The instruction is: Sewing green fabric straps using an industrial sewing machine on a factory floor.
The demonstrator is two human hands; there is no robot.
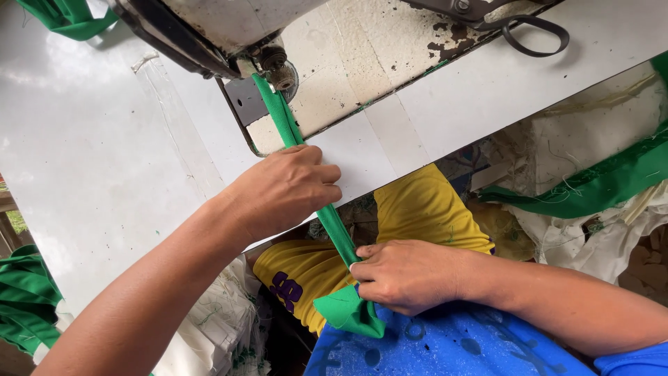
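Bench is a glossy white top, scuffed, flecked with green lint. Sewing machine sits on it, cream paint badly chipped around the bed plate. Your view is tilted, so the bench edge runs diagonally below the machine.

Green fabric strip runs from under the machine's presser foot down across the bench edge to your lap, pulled fairly straight. Your left hand lies over the strip just below the machine, fingers curled around it, grasping it. Your right hand pinches the strip's lower part off the bench; the loose folded end hangs below that hand.

Hard to read: the needle area is crowded behind the strip, and the machine's upper body is cut off at the frame top. Can't tell how the strip is folded inside your left hand.

Around the machine: black scissors to its right on the bench, partly cut off. More green cloth to its upper left, and a green pile far below left. Below the bench edge: yellow shorts, blue shirt, white scrap cloth with another green band lying over it.
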